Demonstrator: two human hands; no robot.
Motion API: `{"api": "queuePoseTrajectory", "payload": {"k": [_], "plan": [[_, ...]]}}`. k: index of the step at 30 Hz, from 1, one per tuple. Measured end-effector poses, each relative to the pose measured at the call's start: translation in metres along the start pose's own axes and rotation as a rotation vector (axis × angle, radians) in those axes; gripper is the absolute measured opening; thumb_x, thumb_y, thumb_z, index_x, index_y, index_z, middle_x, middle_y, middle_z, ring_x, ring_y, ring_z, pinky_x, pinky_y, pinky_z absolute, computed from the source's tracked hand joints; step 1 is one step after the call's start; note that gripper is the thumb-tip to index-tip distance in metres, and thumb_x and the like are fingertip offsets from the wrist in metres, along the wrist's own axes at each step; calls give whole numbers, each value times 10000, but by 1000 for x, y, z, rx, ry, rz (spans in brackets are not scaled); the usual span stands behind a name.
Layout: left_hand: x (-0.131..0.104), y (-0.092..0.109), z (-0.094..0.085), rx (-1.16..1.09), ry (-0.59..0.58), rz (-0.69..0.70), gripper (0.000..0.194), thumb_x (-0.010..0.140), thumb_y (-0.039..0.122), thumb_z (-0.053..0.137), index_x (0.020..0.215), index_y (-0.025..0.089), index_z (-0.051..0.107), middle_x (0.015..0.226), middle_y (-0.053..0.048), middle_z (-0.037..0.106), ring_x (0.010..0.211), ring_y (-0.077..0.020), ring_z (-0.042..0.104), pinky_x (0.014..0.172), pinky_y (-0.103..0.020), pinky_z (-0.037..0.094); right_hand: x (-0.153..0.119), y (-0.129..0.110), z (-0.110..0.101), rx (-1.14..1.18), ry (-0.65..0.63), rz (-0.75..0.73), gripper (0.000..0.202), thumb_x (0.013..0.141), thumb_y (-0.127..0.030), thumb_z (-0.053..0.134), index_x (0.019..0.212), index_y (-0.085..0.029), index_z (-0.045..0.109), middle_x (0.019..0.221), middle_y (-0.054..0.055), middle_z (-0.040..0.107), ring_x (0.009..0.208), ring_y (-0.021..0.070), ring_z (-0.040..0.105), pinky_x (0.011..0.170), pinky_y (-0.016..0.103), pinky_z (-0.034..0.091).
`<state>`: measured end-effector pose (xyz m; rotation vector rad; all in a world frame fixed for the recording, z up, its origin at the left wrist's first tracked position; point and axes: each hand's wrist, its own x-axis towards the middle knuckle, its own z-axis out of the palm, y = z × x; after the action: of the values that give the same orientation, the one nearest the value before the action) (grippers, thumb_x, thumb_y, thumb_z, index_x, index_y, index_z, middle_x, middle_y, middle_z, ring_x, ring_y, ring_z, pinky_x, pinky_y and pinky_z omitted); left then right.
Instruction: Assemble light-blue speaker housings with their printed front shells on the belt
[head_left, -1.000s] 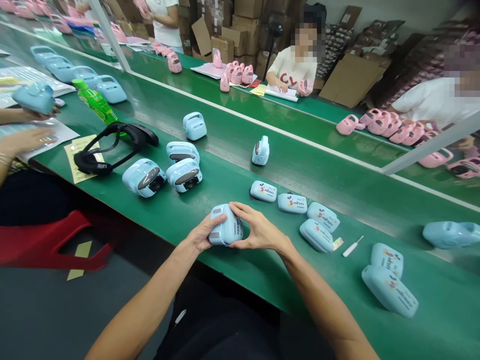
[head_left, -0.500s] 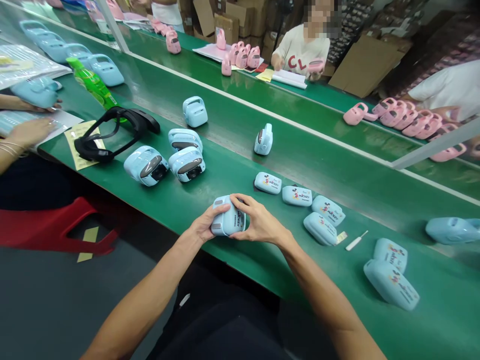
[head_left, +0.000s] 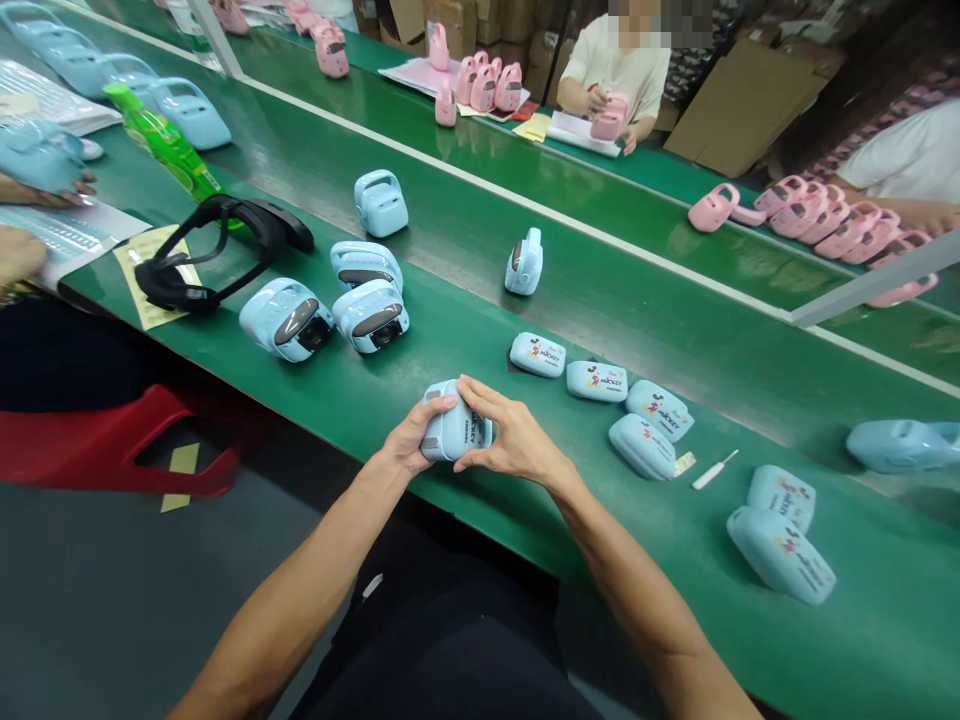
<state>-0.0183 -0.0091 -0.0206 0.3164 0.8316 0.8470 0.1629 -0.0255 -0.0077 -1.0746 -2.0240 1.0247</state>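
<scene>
Both my hands grip a light blue plastic case with rounded corners and Mickey lettering, just over the near edge of the table. My left hand wraps its left end, thumb on top by the grey pads. On the other side, my right hand curls thumb and fingers around the printed end. Several similar printed cases lie to the right, beside a thin white tool. Left of my hands sit blue units with dark lens fronts; a handled blue unit stands behind them.
A black headset rests on a yellow sheet near a green bottle. Co-workers handle pink units across the green table. A red stool stands at left; a white post rises at right.
The case has turned slightly in my hands, with more of its lettering showing. The view has shifted a little. Across the table, a co-worker has tilted a pink unit upright.
</scene>
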Motion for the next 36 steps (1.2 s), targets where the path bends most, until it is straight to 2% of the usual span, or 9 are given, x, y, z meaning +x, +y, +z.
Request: {"api": "queuePoseTrajectory", "payload": {"k": [4, 7, 10, 13, 16, 20, 25, 30, 36], "plan": [[-3, -3, -8, 3, -9, 35, 396, 678, 246, 829, 1045, 162, 709, 925, -78, 774, 887, -278, 739, 853, -388, 594, -2, 0, 4, 99, -16, -47, 1227, 551, -558, 947, 1590, -289, 353, 1643, 123, 369, 1546, 328, 298, 1275, 515, 242], [-7, -1, -12, -66, -65, 116, 643, 629, 346, 856, 1223, 197, 656, 1083, -97, 769, 1109, -355, 696, 1004, -496, 531, -9, -1, 12, 254, 193, 42, 1252, 604, -623, 899, 1621, -268, 261, 1685, 117, 271, 1577, 322, 206, 1290, 533, 173], [-10, 2, -6, -170, -147, 252, 844, 615, 547, 825, 1347, 203, 581, 1271, -148, 709, 1294, -405, 583, 1077, -558, 460, -15, -6, 24, 544, 440, 226, 1044, 766, -650, 766, 1603, -233, 303, 1669, 131, 310, 1546, 324, 304, 1261, 535, 280], [-10, 3, 6, -189, -167, 336, 889, 618, 659, 770, 1358, 209, 571, 1357, -163, 660, 1378, -408, 501, 1088, -550, 450, -13, -18, 36, 857, 383, 347, 979, 785, -663, 718, 1581, -245, 331, 1576, 122, 480, 1441, 349, 483, 1152, 553, 461], [-12, 2, 12, -101, -103, 397, 893, 560, 632, 815, 1341, 268, 582, 1373, -119, 654, 1385, -401, 490, 1058, -513, 486, -4, -32, 46, 997, 413, 386, 1038, 740, -624, 774, 1581, -262, 285, 1499, 98, 573, 1362, 342, 571, 1068, 524, 552], [-23, 12, 2, 68, -48, 441, 960, 435, 472, 928, 1324, 336, 591, 1321, -65, 679, 1336, -400, 537, 1007, -451, 532, 3, -40, 47, 1053, 465, 402, 1049, 602, -541, 896, 1482, -241, 412, 1327, 93, 696, 1218, 340, 674, 990, 486, 609], [-42, 35, -4, 241, -50, 422, 1013, 325, 340, 999, 1270, 265, 642, 1226, -89, 710, 1273, -411, 578, 966, -382, 550, -5, -39, 32, 990, 474, 370, 1098, 548, -444, 950, 1497, -250, 433, 1216, 67, 744, 1117, 321, 720, 975, 503, 613], [-53, 36, 10, 282, 40, 424, 841, 491, 334, 963, 1272, 223, 672, 1153, -82, 740, 1110, -332, 676, 853, -305, 572, -14, -48, 20, 875, 473, 380, 1109, 595, -372, 939, 1551, -279, 384, 1265, 69, 721, 1147, 306, 709, 990, 502, 600], [-55, 31, 17, 311, 97, 417, 691, 553, 293, 922, 1207, 202, 720, 1098, -81, 759, 1012, -308, 701, 814, -318, 573, -16, -44, 28, 768, 499, 385, 1044, 621, -422, 921, 1518, -291, 402, 1298, 92, 685, 1146, 306, 693, 951, 468, 606]]}}
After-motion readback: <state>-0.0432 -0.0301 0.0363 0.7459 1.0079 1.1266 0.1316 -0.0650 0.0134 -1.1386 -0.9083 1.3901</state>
